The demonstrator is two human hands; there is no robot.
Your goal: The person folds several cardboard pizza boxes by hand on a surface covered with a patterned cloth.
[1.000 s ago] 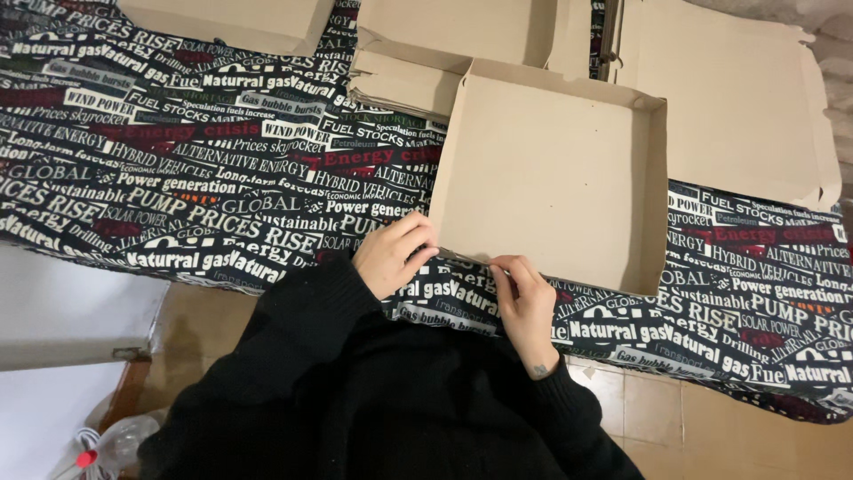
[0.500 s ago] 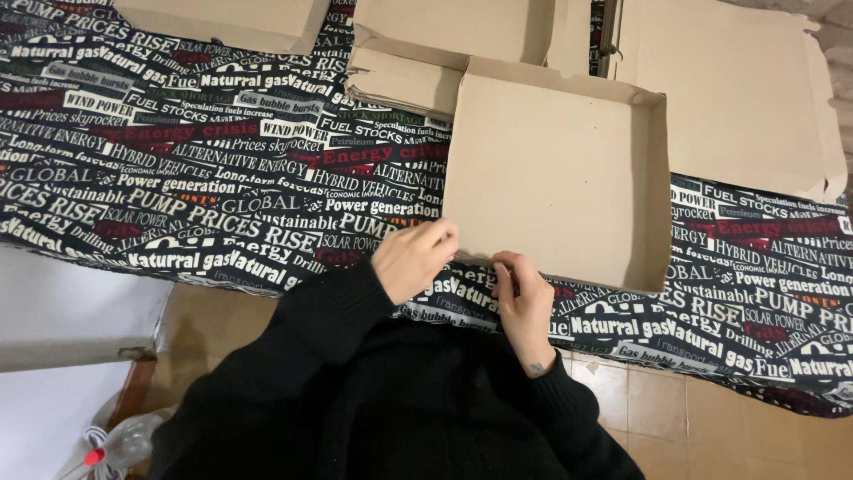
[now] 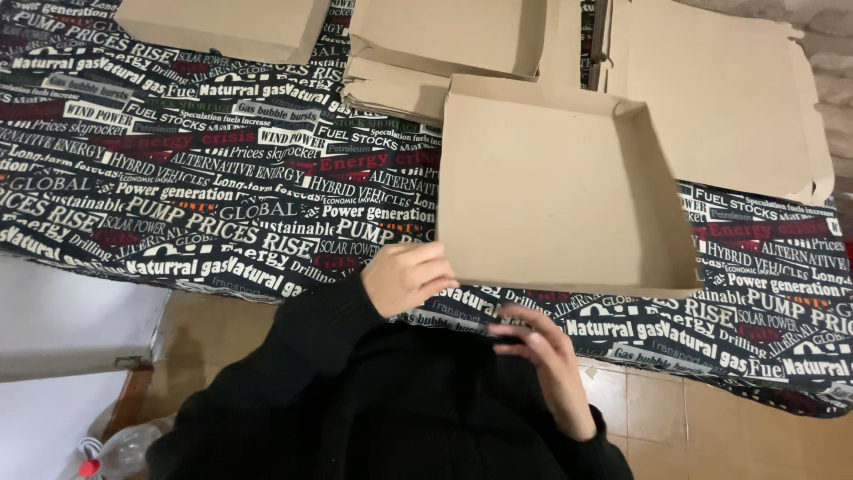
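Fingers of the right hand (image 3: pixel 542 360) spread loose, holding nothing, just below the shallow cardboard tray (image 3: pixel 560 191). Beyond, the left hand (image 3: pixel 409 276) curls at the tray's near corner on the print-covered surface (image 3: pixel 178 187); flat cardboard (image 3: pixel 720 98) lies farthest.

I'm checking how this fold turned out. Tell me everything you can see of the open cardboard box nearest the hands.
The cardboard box is a shallow, square, plain brown tray with no lid and nothing inside. Low walls stand along its far, right and near sides; the left side looks flat or unfolded. It lies flat on the printed cloth, its far edge against a stack of flat cardboard. The left hand touches its near left corner; the right hand is just short of it.
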